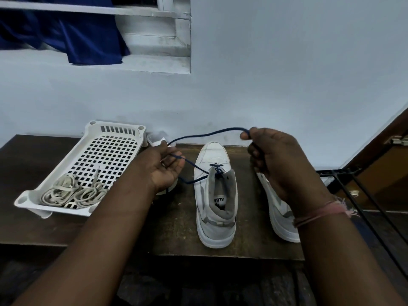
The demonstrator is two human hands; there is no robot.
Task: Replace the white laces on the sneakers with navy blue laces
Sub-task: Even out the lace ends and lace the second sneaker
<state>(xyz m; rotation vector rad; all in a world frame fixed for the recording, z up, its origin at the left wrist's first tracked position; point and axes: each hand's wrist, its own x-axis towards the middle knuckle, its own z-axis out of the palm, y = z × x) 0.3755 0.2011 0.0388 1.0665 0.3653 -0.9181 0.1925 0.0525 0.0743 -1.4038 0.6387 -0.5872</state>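
A white sneaker [216, 195] is stood upright on the dark tabletop [176, 228], toe to the wall, with a navy blue lace [207, 134] threaded through its lowest eyelets. One run of the lace is pinched in the left hand [164, 167] and the other is gripped in the right hand [273, 160], raised above the shoe. A second sneaker [278, 215] is partly hidden behind the right wrist, and the white laces [72, 193] are coiled in the white perforated tray [106, 151] at the left.

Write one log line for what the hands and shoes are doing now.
left hand: holds blue lace | right hand: pinches lace | middle shoe: lace in front holes | white laces: in tray
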